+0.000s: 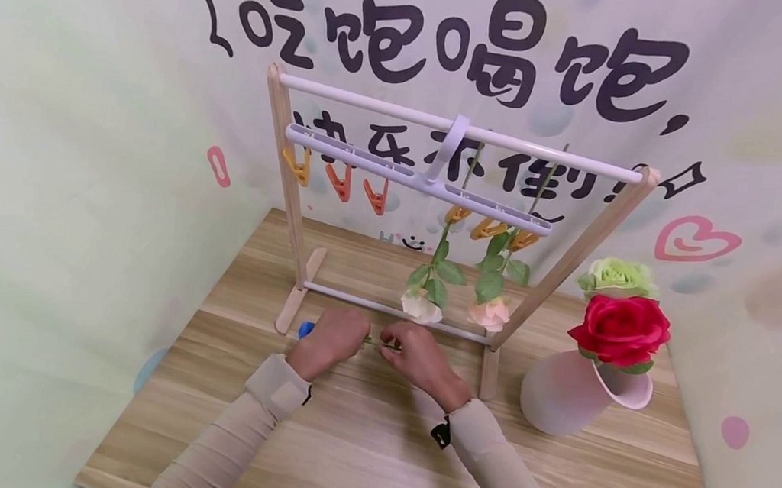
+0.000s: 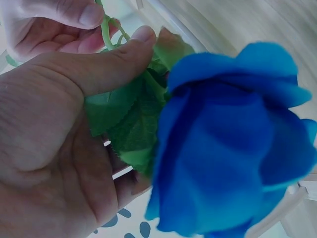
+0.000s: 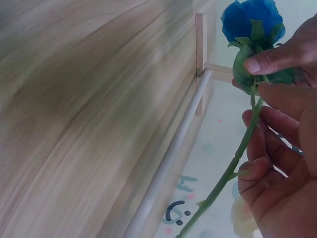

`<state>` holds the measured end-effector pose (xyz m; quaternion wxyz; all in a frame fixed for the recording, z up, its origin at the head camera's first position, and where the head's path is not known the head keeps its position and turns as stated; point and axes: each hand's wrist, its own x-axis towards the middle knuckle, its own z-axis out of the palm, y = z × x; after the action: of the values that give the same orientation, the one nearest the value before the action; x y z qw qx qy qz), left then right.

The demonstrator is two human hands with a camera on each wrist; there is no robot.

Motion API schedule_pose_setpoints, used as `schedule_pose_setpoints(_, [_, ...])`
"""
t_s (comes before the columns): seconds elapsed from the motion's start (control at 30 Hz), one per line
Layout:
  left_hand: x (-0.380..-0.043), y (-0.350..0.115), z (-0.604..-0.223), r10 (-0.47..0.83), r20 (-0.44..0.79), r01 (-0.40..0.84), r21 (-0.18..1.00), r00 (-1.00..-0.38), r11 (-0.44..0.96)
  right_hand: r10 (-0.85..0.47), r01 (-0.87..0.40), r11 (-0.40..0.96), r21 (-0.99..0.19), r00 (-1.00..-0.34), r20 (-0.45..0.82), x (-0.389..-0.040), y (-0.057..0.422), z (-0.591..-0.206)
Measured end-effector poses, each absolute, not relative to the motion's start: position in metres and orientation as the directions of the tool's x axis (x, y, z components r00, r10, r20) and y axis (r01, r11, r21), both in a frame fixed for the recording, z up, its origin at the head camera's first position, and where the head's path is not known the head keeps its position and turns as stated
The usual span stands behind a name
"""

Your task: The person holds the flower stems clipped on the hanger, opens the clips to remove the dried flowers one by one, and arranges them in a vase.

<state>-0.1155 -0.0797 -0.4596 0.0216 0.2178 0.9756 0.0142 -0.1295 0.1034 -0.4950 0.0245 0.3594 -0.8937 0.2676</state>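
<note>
A blue artificial rose [image 2: 228, 153] is held between both hands, low over the table in front of the rack. My left hand [image 1: 335, 339] pinches it just below the bloom, thumb pressed over the green leaves [image 2: 131, 119]. Beside it, my right hand [image 1: 420, 355] pinches the green stem [image 3: 218, 191] a little below the left thumb. In the right wrist view the stem runs down past the curled fingers, its lower end cut off by the frame edge. Mostly hidden by the left hand in the head view, the bloom [image 1: 305, 330] shows only as a blue patch.
A wooden rack [image 1: 290, 205] carries a lilac hanger [image 1: 370, 158] with orange and yellow clips [image 1: 341, 182]. From the clips on its right hang a white rose [image 1: 422, 308] and a pink rose [image 1: 490, 313], blooms down. At right, a pale vase [image 1: 561, 395] holds red [image 1: 621, 331] and green roses.
</note>
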Motion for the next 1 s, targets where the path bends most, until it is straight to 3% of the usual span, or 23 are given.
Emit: schedule_pose_setpoints(1.0, [-0.1168,-0.0713,-0.4602,0.468,0.011,0.468,-0.001,-0.884,0.884,-0.662,-0.700,0.540,-0.468,-0.696,0.277,-0.1294,0.1087,-0.5001])
